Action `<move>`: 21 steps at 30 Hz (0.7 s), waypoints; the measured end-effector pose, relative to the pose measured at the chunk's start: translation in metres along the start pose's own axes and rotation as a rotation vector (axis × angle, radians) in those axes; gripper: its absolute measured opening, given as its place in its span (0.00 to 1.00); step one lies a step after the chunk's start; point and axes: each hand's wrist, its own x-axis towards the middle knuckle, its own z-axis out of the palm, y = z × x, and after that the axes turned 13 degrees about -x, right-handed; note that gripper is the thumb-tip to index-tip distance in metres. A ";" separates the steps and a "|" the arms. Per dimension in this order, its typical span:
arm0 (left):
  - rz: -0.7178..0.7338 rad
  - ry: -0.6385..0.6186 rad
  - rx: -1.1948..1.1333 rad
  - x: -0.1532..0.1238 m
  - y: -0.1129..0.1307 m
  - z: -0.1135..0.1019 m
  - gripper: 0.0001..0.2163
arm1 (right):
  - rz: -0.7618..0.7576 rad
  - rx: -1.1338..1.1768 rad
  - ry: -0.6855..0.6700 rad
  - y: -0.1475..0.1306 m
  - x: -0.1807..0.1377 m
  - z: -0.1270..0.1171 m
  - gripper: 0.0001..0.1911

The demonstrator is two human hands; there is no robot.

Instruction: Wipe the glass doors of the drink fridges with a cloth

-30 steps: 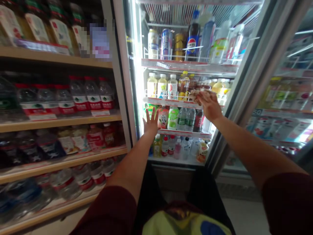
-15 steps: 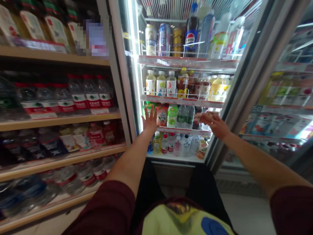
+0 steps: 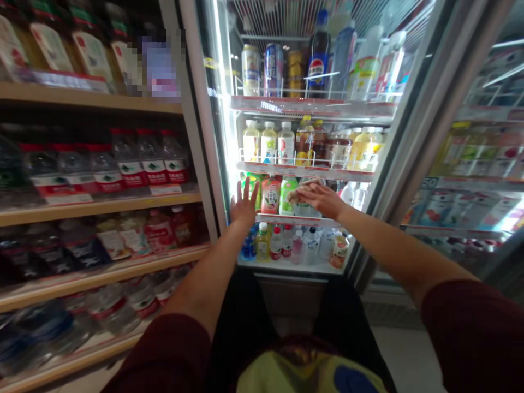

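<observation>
My left hand (image 3: 244, 206) is raised with its fingers spread, in front of the left side of a lit drinks fridge (image 3: 305, 173). Nothing is in it. My right hand (image 3: 323, 198) lies flat-fingered over a pale, crumpled cloth (image 3: 298, 191), level with the fridge's third row. Streaks of reflected light suggest a glass door between my hands and the drinks; whether either palm touches it, I cannot tell. Behind my hands stand a red-labelled bottle (image 3: 271, 195) and a green-labelled bottle (image 3: 287, 197). My right hand partly hides the bottles behind it.
Wooden shelves (image 3: 102, 206) with bottled drinks run along the left. A metal door frame (image 3: 413, 142) stands right of the fridge, with another glass-fronted fridge (image 3: 462, 180) beyond. Small bottles (image 3: 275, 243) fill the bottom row, above my knees.
My right hand has moved left with the cloth, from the right part of the fridge front towards its middle. My left hand has shifted slightly left and down, fingers still spread.
</observation>
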 end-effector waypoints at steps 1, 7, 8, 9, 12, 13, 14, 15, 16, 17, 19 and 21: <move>-0.007 -0.007 0.009 0.000 -0.004 -0.001 0.52 | -0.051 0.011 -0.023 0.000 0.011 -0.003 0.29; 0.014 -0.078 0.035 0.001 -0.013 -0.002 0.52 | 0.307 -0.039 0.155 0.000 0.088 -0.014 0.32; 0.018 -0.077 0.034 0.001 -0.014 -0.001 0.52 | 0.252 -0.033 0.128 -0.005 0.097 -0.014 0.31; 0.021 -0.076 0.032 0.001 -0.014 -0.001 0.52 | 0.144 -0.018 0.081 -0.011 0.106 -0.013 0.30; 0.020 -0.074 0.015 0.002 -0.016 0.003 0.53 | -0.141 0.028 -0.014 -0.019 0.132 -0.016 0.28; 0.016 -0.073 0.006 0.003 -0.017 0.004 0.53 | -0.119 0.025 -0.003 -0.017 0.141 -0.018 0.29; 0.015 -0.072 -0.003 0.003 -0.018 0.005 0.54 | -0.040 0.011 0.024 -0.014 0.149 -0.021 0.30; 0.016 -0.069 -0.009 0.003 -0.018 0.006 0.55 | 0.068 -0.006 0.054 -0.012 0.156 -0.023 0.31; 0.019 -0.065 -0.009 0.004 -0.019 0.006 0.55 | 0.167 -0.021 0.075 -0.011 0.162 -0.024 0.32; 0.021 -0.061 -0.004 0.004 -0.019 0.006 0.55 | 0.227 -0.031 0.079 -0.012 0.164 -0.025 0.33; 0.019 -0.059 0.018 0.004 -0.018 0.006 0.55 | 0.182 -0.034 0.047 -0.021 0.160 -0.022 0.33; 0.012 -0.068 0.038 0.004 -0.017 0.005 0.53 | -0.020 -0.024 -0.016 -0.031 0.148 -0.017 0.33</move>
